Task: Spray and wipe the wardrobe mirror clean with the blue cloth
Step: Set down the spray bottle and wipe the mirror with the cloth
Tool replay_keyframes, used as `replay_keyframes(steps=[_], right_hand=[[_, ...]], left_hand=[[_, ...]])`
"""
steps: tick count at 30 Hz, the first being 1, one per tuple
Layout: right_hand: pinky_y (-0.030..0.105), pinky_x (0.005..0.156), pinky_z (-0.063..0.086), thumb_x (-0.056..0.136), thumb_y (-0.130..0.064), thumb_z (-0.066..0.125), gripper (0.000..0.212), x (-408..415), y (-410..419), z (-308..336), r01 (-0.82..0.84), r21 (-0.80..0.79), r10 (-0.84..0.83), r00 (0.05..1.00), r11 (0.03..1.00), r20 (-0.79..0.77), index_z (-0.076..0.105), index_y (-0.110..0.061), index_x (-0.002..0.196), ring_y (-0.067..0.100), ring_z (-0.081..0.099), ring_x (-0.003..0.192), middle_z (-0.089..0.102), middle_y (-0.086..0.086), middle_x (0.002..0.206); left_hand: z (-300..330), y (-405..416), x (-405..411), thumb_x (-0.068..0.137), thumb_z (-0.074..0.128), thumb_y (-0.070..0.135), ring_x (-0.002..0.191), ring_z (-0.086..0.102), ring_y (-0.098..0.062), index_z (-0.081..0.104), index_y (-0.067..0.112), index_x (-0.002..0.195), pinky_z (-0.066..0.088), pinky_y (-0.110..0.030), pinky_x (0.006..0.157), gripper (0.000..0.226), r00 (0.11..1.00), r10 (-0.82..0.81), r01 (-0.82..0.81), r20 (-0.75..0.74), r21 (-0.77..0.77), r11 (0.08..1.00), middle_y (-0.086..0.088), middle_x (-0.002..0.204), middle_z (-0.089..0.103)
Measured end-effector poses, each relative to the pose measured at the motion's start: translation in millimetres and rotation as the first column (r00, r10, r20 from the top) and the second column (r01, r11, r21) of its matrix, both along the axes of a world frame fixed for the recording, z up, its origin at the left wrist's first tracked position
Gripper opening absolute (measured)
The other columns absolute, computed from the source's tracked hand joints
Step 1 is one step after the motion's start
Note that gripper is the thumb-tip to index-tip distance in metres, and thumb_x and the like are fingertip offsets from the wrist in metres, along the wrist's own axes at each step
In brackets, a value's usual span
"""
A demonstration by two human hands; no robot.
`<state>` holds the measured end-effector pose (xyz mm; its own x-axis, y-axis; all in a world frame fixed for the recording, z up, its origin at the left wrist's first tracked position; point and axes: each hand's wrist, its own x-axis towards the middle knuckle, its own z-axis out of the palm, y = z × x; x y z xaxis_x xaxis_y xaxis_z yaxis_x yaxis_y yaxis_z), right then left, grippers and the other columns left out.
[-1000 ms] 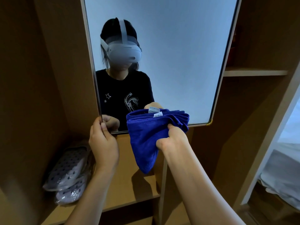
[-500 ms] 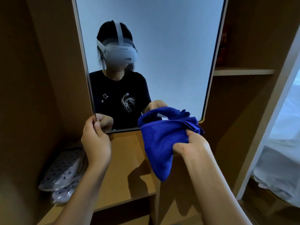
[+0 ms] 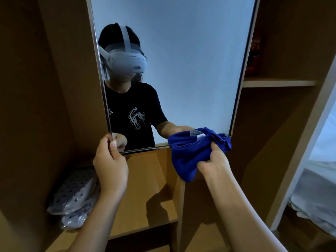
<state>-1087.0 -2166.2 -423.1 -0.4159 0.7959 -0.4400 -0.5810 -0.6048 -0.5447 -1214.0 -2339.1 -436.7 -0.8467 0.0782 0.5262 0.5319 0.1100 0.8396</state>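
Brown wooden wardrobe shelving (image 3: 149, 193) surrounds both outstretched bare arms. Nearest, the left hand (image 3: 111, 166) pinches the lower left corner of the tall metal-framed wardrobe mirror (image 3: 190, 70), thumb on the glass. Beyond, the right hand (image 3: 214, 162) clutches the bunched blue cloth (image 3: 189, 153), pressing it against the mirror's lower right corner.

Mirror (image 3: 190, 70): hangs upright, above the shelf (image 3: 145, 188).
Left hand (image 3: 111, 164): at the mirror's lower left corner.
Cloth (image 3: 189, 153): at the mirror's lower right corner.
Slippers (image 3: 76, 197): on the shelf, below-left of the mirror.
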Motion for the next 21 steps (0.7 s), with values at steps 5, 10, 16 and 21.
replay_keyframes(steps=[5,10,16,21], right_hand=[[0.043,0.078,0.047,0.09,-0.027,0.067,0.026,-8.2,-11.8,-2.3,-0.048,-0.007,0.048,0.999,0.999,0.021,0.061,-0.013,0.111,0.027,0.059,0.089,0.066,0.007,0.111],[0.043,0.082,0.042,0.091,-0.023,0.066,0.024,15.1,3.6,10.6,0.039,-0.03,-0.039,0.999,0.999,0.028,0.057,-0.019,0.113,0.027,0.054,0.087,0.062,0.006,0.108],[0.037,0.072,0.045,0.093,-0.023,0.062,0.019,3.8,-17.5,11.4,0.066,0.033,-0.068,0.995,0.997,0.068,0.061,-0.018,0.111,0.024,0.059,0.085,0.067,0.005,0.112],[0.032,0.053,0.045,0.094,-0.01,0.06,0.045,-24.6,-69.7,18.2,0.04,0.085,-0.042,0.999,0.996,0.018,0.046,-0.016,0.136,0.024,0.062,0.084,0.06,0.011,0.121]], left_hand=[[-3.5,-0.7,-3.8,0.103,0.037,0.021,0.109,0.06,-0.027,0.053,0.011,0.129,0.05,-0.049,0.094,0.032,1.0,-0.021,0.021,-0.005,0.023,1.0,-0.011,0.12,0.061],[-1.8,-1.6,-1.5,0.103,0.038,0.018,0.109,0.057,-0.021,0.053,0.01,0.129,0.049,-0.044,0.096,0.031,0.999,-0.032,0.032,0.003,0.039,0.999,-0.01,0.12,0.06],[-4.3,-0.5,-3.1,0.103,0.037,0.021,0.109,0.061,-0.027,0.051,0.012,0.131,0.052,-0.048,0.092,0.033,0.999,-0.046,0.045,0.014,0.036,0.998,-0.009,0.123,0.06],[-1.0,-4.3,4.8,0.104,0.035,0.021,0.114,0.056,-0.021,0.051,0.009,0.133,0.047,-0.041,0.098,0.035,0.999,-0.04,0.04,-0.027,0.018,0.999,-0.009,0.124,0.059]])
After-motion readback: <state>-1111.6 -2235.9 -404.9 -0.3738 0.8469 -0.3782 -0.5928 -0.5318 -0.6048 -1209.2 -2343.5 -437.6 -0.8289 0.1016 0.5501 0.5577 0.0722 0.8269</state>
